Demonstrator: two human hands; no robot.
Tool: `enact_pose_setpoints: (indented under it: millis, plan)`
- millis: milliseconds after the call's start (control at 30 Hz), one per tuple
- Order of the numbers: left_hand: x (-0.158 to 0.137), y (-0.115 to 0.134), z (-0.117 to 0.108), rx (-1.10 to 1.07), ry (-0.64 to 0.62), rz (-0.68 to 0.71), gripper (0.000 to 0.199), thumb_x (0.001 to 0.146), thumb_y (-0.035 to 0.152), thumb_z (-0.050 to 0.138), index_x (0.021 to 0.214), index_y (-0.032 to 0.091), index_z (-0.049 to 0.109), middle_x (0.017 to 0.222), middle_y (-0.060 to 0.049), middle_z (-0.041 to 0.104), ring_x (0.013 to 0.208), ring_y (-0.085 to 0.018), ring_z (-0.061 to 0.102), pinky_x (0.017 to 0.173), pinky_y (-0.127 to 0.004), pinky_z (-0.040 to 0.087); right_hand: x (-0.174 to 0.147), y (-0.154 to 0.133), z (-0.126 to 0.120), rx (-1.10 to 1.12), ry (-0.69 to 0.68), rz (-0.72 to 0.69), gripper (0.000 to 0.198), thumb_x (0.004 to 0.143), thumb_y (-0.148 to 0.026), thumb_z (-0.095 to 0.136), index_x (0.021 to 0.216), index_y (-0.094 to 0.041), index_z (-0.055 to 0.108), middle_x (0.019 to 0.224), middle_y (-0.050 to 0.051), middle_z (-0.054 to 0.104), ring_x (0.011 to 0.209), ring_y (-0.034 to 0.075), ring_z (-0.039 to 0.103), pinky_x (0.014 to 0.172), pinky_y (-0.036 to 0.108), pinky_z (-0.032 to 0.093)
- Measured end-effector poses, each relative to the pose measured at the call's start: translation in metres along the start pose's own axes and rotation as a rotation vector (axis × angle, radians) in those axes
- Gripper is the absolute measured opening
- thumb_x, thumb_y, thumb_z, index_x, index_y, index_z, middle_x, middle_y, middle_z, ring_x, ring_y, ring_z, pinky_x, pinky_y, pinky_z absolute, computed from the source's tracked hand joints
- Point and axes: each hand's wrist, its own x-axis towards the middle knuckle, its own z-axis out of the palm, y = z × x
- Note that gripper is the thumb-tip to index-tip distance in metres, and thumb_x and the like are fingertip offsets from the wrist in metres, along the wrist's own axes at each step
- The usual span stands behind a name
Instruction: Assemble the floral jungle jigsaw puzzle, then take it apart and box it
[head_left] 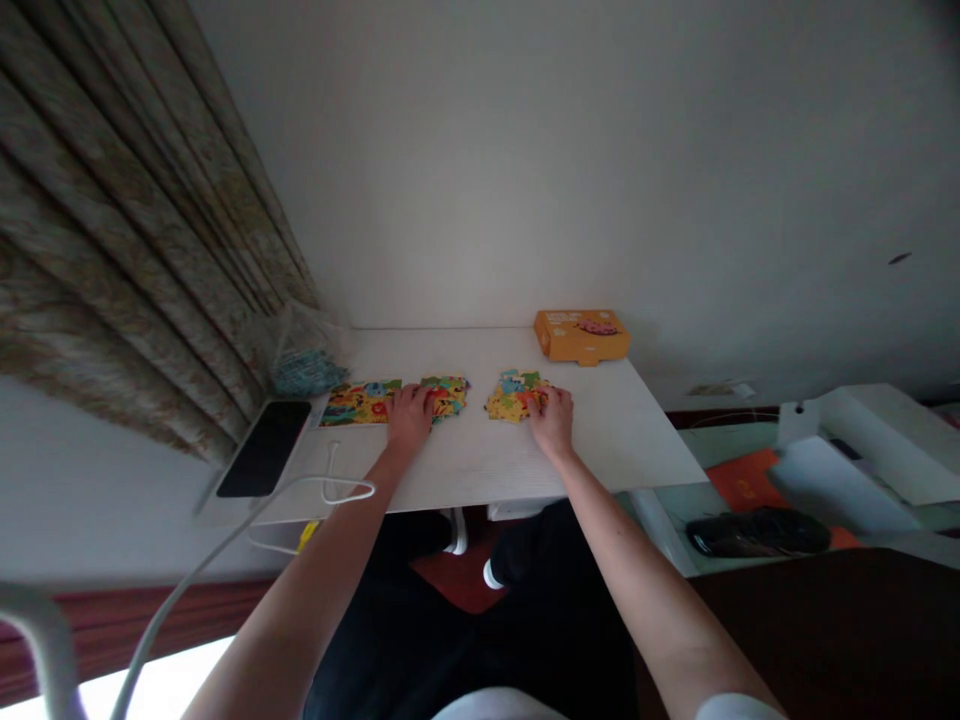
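My left hand (410,412) lies palm down on the white table, fingers stretched out. It rests between a colourful picture sheet (352,403) on its left and a joined section of jigsaw puzzle (450,393) on its right, its fingers touching that section's left side. My right hand (553,415) is at the right edge of a heap of loose puzzle pieces (510,396). Its thumb and fingers are bent together around a puzzle piece (536,399), mostly hidden by them. A gap of bare tabletop separates the joined section from the heap.
An orange box (583,336) stands at the table's back right. A clear plastic bag with blue pieces (307,372) sits back left, beside a black phone (264,449). A white cable (225,545) crosses the front left. Right of the table, a glass shelf holds a white box (840,470) and a dark object (757,532).
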Motion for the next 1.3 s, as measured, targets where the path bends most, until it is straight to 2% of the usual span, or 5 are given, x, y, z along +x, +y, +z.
enact_pose_setpoints:
  millis: [233, 433, 667, 1033, 1300]
  plan:
    - [-0.011, -0.002, 0.014, 0.108, 0.048, 0.143, 0.039, 0.105, 0.037, 0.043, 0.126, 0.018, 0.069, 0.130, -0.017, 0.066, 0.118, -0.032, 0.061, 0.107, -0.047, 0.043, -0.001, -0.058, 0.030, 0.210, -0.228, -0.300, 0.032, 0.097, -0.038, 0.058, 0.124, -0.022, 0.064, 0.137, 0.017, 0.058, 0.135, 0.029, 0.052, 0.115, 0.049, 0.040]
    - [-0.020, -0.006, 0.021, 0.080, 0.007, 0.242, 0.037, 0.105, 0.032, 0.043, 0.132, 0.019, 0.065, 0.141, -0.018, 0.059, 0.135, -0.033, 0.052, 0.115, -0.051, 0.040, 0.029, -0.106, 0.083, 0.171, -0.468, -0.151, 0.052, 0.100, -0.043, 0.054, 0.145, -0.016, 0.054, 0.157, 0.019, 0.047, 0.150, 0.027, 0.039, 0.121, 0.042, 0.033]
    - [-0.017, -0.014, 0.034, -0.128, -0.021, 0.155, 0.039, 0.103, 0.027, 0.044, 0.141, 0.018, 0.053, 0.150, -0.020, 0.050, 0.145, -0.032, 0.044, 0.120, -0.056, 0.036, 0.053, -0.136, 0.102, 0.017, -0.640, -0.030, 0.060, 0.104, -0.044, 0.046, 0.152, -0.007, 0.047, 0.141, 0.023, 0.063, 0.135, 0.030, 0.057, 0.113, 0.040, 0.040]
    - [-0.017, -0.015, 0.034, -0.324, -0.073, 0.129, 0.051, 0.101, 0.032, 0.048, 0.149, 0.016, 0.042, 0.162, -0.021, 0.035, 0.154, -0.033, 0.032, 0.125, -0.054, 0.032, 0.054, -0.147, 0.090, -0.132, -0.822, -0.034, 0.071, 0.104, -0.064, 0.034, 0.110, -0.007, 0.076, 0.110, 0.026, 0.075, 0.115, 0.034, 0.070, 0.096, 0.039, 0.050]
    - [-0.016, -0.027, 0.031, -0.584, -0.109, 0.144, 0.069, 0.086, 0.031, 0.075, 0.148, 0.023, 0.045, 0.164, -0.017, 0.029, 0.153, -0.032, 0.034, 0.125, -0.050, 0.032, 0.047, -0.127, 0.059, 0.095, -0.964, 0.140, 0.051, 0.084, -0.064, 0.073, 0.068, -0.015, 0.073, 0.066, 0.011, 0.073, 0.072, 0.025, 0.072, 0.063, 0.028, 0.052]
